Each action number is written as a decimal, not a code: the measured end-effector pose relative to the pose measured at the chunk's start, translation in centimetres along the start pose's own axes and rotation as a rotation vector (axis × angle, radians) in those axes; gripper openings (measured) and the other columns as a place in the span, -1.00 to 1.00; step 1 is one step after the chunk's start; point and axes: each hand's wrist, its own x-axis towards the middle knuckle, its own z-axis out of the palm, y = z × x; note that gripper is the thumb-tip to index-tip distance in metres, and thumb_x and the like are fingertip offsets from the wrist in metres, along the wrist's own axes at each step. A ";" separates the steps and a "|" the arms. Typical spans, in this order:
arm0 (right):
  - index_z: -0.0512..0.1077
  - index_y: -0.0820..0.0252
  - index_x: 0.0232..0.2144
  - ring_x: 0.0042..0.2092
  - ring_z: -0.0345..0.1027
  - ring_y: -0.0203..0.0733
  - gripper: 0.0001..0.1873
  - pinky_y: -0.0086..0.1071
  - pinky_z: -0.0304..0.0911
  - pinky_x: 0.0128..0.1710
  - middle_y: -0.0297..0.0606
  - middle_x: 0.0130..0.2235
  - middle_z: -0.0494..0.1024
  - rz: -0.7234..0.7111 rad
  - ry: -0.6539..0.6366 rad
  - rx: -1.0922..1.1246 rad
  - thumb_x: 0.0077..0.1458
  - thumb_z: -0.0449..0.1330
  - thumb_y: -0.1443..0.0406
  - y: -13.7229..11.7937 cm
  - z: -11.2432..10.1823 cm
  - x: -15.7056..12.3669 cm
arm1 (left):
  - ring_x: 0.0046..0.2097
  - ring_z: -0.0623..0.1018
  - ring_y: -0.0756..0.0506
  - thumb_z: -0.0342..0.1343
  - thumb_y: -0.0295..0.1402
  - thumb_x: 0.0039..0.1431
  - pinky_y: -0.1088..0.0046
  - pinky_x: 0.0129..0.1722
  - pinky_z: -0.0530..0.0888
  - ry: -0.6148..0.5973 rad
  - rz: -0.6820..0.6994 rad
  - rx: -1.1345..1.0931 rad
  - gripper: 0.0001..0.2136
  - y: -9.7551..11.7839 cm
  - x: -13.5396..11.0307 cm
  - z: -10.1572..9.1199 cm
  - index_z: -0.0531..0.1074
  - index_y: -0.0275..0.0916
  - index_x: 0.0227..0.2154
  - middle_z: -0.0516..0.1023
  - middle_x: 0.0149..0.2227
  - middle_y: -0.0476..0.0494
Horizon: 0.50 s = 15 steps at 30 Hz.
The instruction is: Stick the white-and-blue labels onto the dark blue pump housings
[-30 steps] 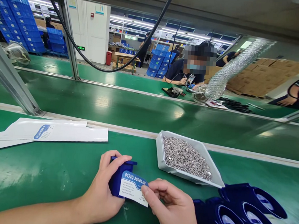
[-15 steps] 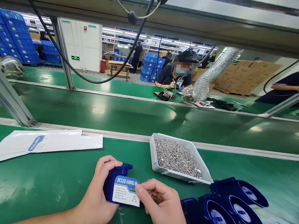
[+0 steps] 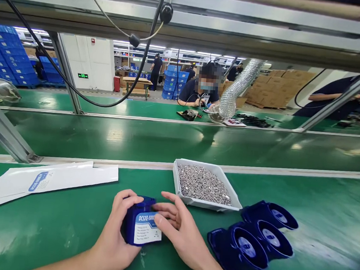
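Note:
In the head view, my left hand [image 3: 120, 230] is wrapped around the left side and top of a dark blue plastic housing [image 3: 129, 220]. On the housing's front lies a white and blue label [image 3: 148, 229] printed "DC52Q-500…", its right part stretching toward my right hand. My right hand [image 3: 177, 226] has its fingers spread, with the thumb touching the label's upper right corner and fingertips beside the housing's top right. Several more dark blue housings [image 3: 253, 251] with round openings rest on the green bench to the right.
Behind my hands stands a pale tray [image 3: 235, 206] full of small metal screws [image 3: 204, 184]. White label sheets [image 3: 70, 179] lie at the left. A metal post [image 3: 9, 125] rises at far left; a black cable [image 3: 104, 105] hangs overhead. Across the bench sits a person [image 3: 199, 90].
My right hand has opened from a pinch on the label's right edge, with fingers now spread up beside the housing. The label sits closer against the housing. The camera view has shifted.

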 end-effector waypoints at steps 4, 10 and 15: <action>0.23 0.20 0.26 0.08 0.47 -0.04 -0.20 -0.18 0.36 0.11 0.01 0.11 0.52 -0.050 -0.042 0.072 0.13 0.40 0.00 0.4 1.1 0.1 | 0.30 0.27 -0.23 0.21 -0.54 0.21 0.07 0.25 0.39 -0.038 0.098 0.153 -0.36 0.0 -0.1 0.2 0.20 0.04 0.29 0.12 0.24 -0.25; 0.32 0.27 0.18 0.07 0.49 0.03 -0.23 -0.15 0.40 0.07 0.03 0.07 0.57 -0.001 -0.001 0.132 -0.01 0.43 0.10 -0.6 2.8 -0.1 | 0.26 0.24 -0.20 0.19 -0.60 0.20 0.09 0.26 0.34 -0.026 0.191 0.279 -0.37 0.6 0.2 0.3 0.28 0.04 0.27 0.20 0.20 -0.20; 0.25 0.21 0.25 0.10 0.46 0.04 -0.15 -0.11 0.39 0.09 -0.05 0.11 0.52 0.007 0.025 -0.049 -0.08 0.39 0.18 -1.1 3.0 -0.8 | 0.21 0.27 -0.18 0.20 -0.59 0.18 0.15 0.20 0.42 -0.016 0.192 0.284 -0.38 0.8 0.3 0.1 0.31 0.03 0.26 0.25 0.19 -0.18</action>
